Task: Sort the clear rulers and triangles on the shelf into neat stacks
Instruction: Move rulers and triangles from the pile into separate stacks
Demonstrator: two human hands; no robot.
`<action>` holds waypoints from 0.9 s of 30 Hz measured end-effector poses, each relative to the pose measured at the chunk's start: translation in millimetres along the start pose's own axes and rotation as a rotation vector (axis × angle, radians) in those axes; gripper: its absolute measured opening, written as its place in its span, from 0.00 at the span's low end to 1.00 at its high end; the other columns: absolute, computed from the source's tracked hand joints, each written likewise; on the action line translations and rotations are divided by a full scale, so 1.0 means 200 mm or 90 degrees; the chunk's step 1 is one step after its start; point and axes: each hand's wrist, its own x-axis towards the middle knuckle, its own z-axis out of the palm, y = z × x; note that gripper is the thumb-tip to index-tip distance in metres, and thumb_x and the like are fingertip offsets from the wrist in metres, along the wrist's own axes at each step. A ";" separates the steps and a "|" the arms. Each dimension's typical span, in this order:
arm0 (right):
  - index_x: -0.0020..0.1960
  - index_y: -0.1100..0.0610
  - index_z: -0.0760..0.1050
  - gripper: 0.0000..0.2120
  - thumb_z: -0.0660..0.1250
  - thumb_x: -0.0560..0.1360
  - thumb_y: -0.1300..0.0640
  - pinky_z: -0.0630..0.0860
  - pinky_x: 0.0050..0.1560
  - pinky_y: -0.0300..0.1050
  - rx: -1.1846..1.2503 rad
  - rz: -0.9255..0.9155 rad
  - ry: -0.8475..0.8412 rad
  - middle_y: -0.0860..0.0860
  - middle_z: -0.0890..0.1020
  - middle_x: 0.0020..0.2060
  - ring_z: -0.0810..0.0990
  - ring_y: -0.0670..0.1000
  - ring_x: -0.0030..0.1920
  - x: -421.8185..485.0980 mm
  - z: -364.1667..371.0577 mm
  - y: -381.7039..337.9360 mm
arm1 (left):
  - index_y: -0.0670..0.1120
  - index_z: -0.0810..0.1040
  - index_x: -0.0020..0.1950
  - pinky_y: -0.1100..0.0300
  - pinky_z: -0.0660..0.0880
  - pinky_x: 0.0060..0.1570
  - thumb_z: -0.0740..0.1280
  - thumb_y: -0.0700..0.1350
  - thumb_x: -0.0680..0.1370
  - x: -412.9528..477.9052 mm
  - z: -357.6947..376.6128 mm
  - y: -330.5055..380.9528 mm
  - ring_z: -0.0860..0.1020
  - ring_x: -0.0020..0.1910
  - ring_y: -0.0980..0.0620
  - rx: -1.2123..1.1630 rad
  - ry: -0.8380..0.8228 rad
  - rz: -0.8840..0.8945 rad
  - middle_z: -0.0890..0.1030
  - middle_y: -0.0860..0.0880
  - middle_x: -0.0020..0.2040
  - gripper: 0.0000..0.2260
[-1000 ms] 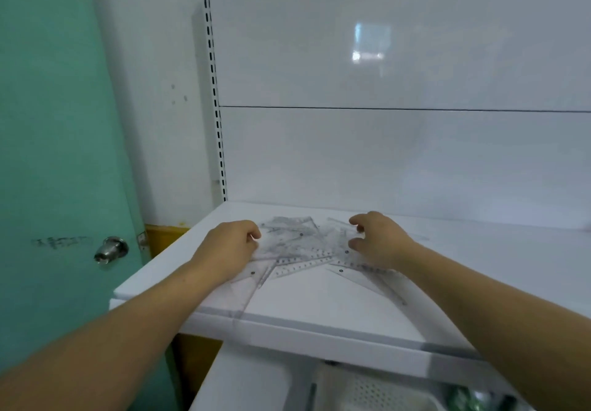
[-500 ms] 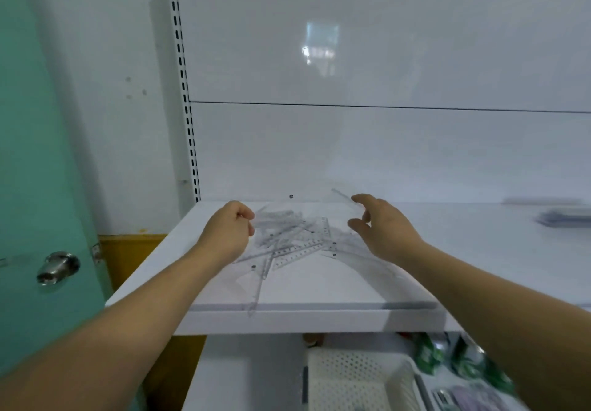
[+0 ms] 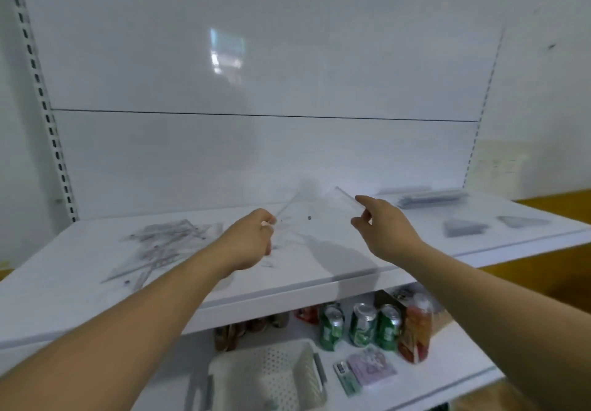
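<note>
The shelf (image 3: 335,263) is a smooth, glossy white board with a rounded front lip, and the back panel (image 3: 256,74) behind it is the same shiny white. Both hands hold one clear triangle (image 3: 311,212) in the air just above the middle of the shelf. It is thin, flat, hard plastic, so see-through that only its faint edges, some pale markings and a small dark dot show against the white. The left hand (image 3: 252,241) is curled, its fingertips pinching the triangle's left corner. The right hand (image 3: 380,228) pinches the right edge between thumb and forefinger, with the other fingers bent loosely.

To the left on the shelf lies a loose pile of clear rulers and triangles (image 3: 166,244), crossing at all angles, their printed scales showing as grey streaks. Toward the right end, well apart from the pile, sit a flat ruler stack (image 3: 431,198) near the back and two neat triangle stacks (image 3: 465,228) (image 3: 523,221), greyish where the layers overlap.

On the lower shelf stand green cans (image 3: 361,324) with shiny metal tops, beside a white perforated plastic basket (image 3: 268,375).
</note>
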 end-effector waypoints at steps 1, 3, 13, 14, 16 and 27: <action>0.74 0.53 0.61 0.23 0.59 0.80 0.53 0.66 0.51 0.40 -0.002 0.011 0.010 0.47 0.74 0.48 0.71 0.48 0.48 -0.03 -0.07 0.09 | 0.48 0.71 0.53 0.58 0.70 0.39 0.52 0.46 0.83 0.02 0.07 0.08 0.73 0.39 0.51 -0.016 -0.001 0.006 0.80 0.50 0.43 0.08; 0.74 0.52 0.61 0.23 0.59 0.80 0.52 0.67 0.51 0.41 -0.007 0.040 0.028 0.47 0.74 0.49 0.71 0.48 0.48 -0.10 -0.21 0.29 | 0.47 0.73 0.50 0.59 0.71 0.39 0.55 0.46 0.82 0.05 0.24 0.24 0.74 0.40 0.51 -0.051 0.002 0.019 0.81 0.51 0.45 0.08; 0.73 0.53 0.63 0.23 0.61 0.80 0.52 0.74 0.51 0.43 -0.065 0.150 0.081 0.49 0.77 0.55 0.74 0.49 0.50 -0.44 -0.92 1.32 | 0.46 0.70 0.54 0.56 0.68 0.42 0.59 0.51 0.80 0.14 1.16 1.04 0.73 0.45 0.49 -0.040 -0.027 0.075 0.73 0.49 0.48 0.09; 0.74 0.53 0.63 0.23 0.61 0.80 0.53 0.73 0.50 0.42 -0.064 0.163 0.081 0.48 0.77 0.53 0.75 0.48 0.48 -0.46 -0.96 1.41 | 0.47 0.70 0.55 0.56 0.69 0.44 0.60 0.53 0.79 0.14 1.23 1.09 0.73 0.47 0.49 -0.027 -0.041 0.078 0.73 0.49 0.50 0.11; 0.73 0.53 0.63 0.22 0.60 0.80 0.54 0.73 0.46 0.40 -0.059 0.177 0.080 0.46 0.76 0.49 0.75 0.46 0.44 -0.47 -1.03 1.55 | 0.47 0.70 0.58 0.54 0.70 0.47 0.60 0.54 0.79 0.18 1.36 1.18 0.74 0.49 0.47 -0.001 -0.057 0.091 0.75 0.47 0.54 0.13; 0.74 0.53 0.62 0.22 0.57 0.81 0.54 0.71 0.59 0.44 -0.048 0.168 0.031 0.52 0.72 0.66 0.72 0.52 0.64 -0.16 -0.97 2.02 | 0.45 0.77 0.46 0.52 0.71 0.52 0.56 0.51 0.81 0.62 1.64 1.35 0.73 0.57 0.40 0.261 -0.021 0.177 0.76 0.43 0.50 0.14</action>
